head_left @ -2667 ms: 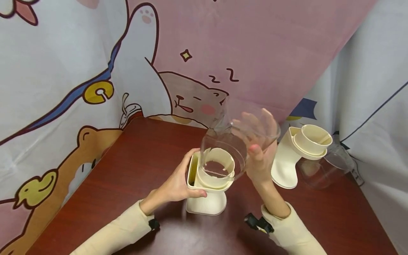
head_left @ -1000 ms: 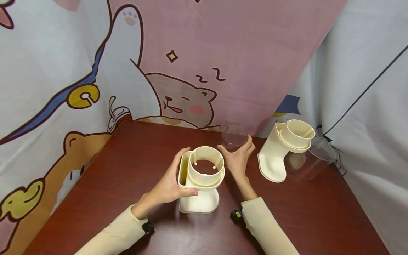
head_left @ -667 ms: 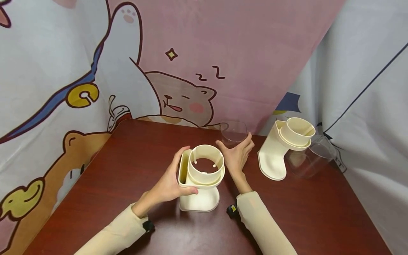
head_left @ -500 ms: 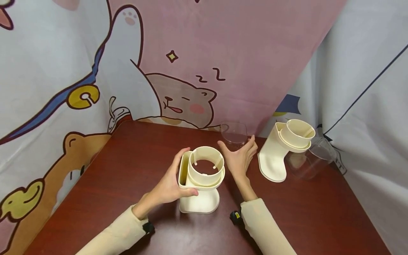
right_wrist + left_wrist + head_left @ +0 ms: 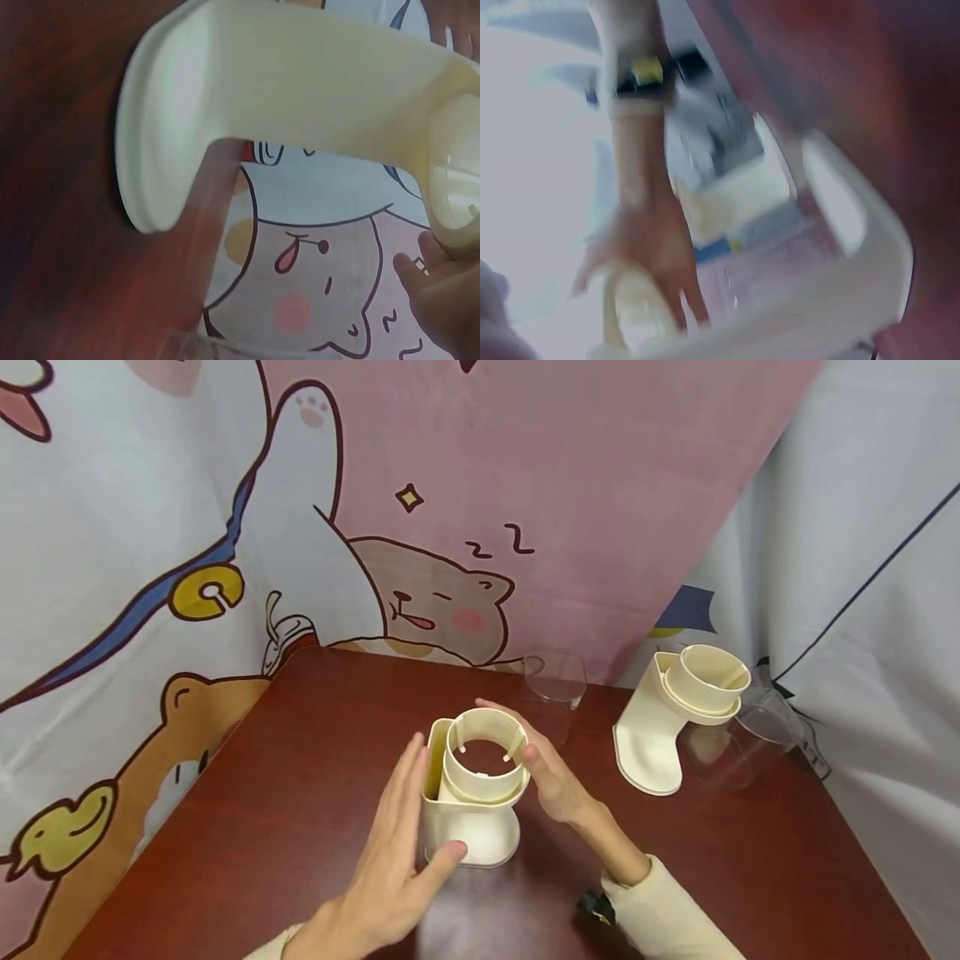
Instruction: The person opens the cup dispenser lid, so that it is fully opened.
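A cream plastic stand (image 5: pixel 480 839) with a flat foot and a round, hollow ring (image 5: pixel 487 781) on top stands upright on the table before me. Beside its left side is my left hand (image 5: pixel 386 860), fingers straight and thumb spread, gripping nothing. On the other side my right hand (image 5: pixel 555 781) lies against the ring, thumb near the rim and extended fingers reaching behind it. The right wrist view has this hand (image 5: pixel 442 300) at the ring's edge. Fast motion blurs the left wrist view. A clear plastic container (image 5: pixel 555 685) stands behind, apart from both hands.
At the right back stands a second cream stand (image 5: pixel 648 747) of the same shape. Another clear container (image 5: pixel 742 747) is beside it near the table's right edge. Printed cloth (image 5: pixel 592 510) hangs behind the dark red table (image 5: pixel 315 760).
My right hand has left the clear container at the back and come to the stand's ring. My left hand has let go of the stand and drawn toward me with straightened fingers.
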Available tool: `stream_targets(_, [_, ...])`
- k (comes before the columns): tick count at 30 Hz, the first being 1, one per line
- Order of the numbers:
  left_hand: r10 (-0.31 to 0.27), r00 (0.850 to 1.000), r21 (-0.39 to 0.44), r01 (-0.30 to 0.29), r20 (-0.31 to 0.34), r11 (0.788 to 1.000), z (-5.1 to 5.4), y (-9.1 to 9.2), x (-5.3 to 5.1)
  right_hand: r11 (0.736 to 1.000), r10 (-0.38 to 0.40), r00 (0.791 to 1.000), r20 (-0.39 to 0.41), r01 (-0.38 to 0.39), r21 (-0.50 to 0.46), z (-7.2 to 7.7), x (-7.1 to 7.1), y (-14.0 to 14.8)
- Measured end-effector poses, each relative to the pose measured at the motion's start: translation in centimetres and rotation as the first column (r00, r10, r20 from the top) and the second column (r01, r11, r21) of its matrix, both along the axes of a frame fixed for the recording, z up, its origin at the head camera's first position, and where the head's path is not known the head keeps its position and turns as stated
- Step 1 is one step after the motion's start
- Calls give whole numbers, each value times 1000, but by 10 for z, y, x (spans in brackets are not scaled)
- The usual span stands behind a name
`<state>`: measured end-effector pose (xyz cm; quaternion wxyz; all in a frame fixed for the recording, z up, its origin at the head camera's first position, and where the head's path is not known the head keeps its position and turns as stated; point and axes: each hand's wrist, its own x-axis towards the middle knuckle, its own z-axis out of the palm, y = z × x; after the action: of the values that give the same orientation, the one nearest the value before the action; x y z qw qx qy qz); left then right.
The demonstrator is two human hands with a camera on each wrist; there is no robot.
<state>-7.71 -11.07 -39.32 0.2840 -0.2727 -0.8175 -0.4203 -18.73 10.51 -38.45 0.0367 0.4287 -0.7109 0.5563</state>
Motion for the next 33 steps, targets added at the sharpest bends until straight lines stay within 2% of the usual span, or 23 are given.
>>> stream_targets(3, [87,996,-141,-89,-15,986,-5,8,14,1000,-8,999,35,9,-7,-6,4,-2])
stream_targets(5, [117,993,-168,-120,-30,979,-12,11,14,999,-49,998,46,49,-4,-10,7,-1])
stream_targets(7, [126,990,-140,-134,-60,981,-19,12,8,995,-101,994,38,101,4,-13,11,0])
stream_targets(10, [101,993,-52,-105,-60,993,-24,6,-4,990,-144,989,34,144,15,-15,16,-3])
stream_targets(14, [72,997,50,-72,5,996,-24,-7,-25,978,-199,980,-23,200,55,-15,26,-12])
stream_targets(16, [75,996,65,-78,37,995,-24,-13,-35,963,-249,966,-67,255,93,-15,35,-17])
stream_targets(19, [67,996,73,-72,58,995,-25,-20,-48,918,-350,930,-108,364,157,-12,52,-25])
stream_targets(23, [-34,996,126,24,76,992,-25,-26,-61,871,-428,898,-104,440,219,-5,74,-36])
stream_targets(26, [-116,987,156,99,109,983,-22,-30,-68,847,-457,884,-96,466,257,2,88,-37])
stream_targets(28, [-137,979,180,109,153,978,-18,-29,-70,848,-463,883,-74,466,254,8,93,-33])
stream_targets(29, [-132,974,201,95,182,975,-15,-28,-68,856,-459,887,-46,455,245,11,93,-31])
stream_targets(31, [-116,965,260,53,234,964,-6,-24,-60,888,-425,905,0,417,193,16,87,-26])
stream_targets(33, [-111,953,322,15,281,947,4,-17,-46,923,-370,929,19,365,125,19,74,-24])
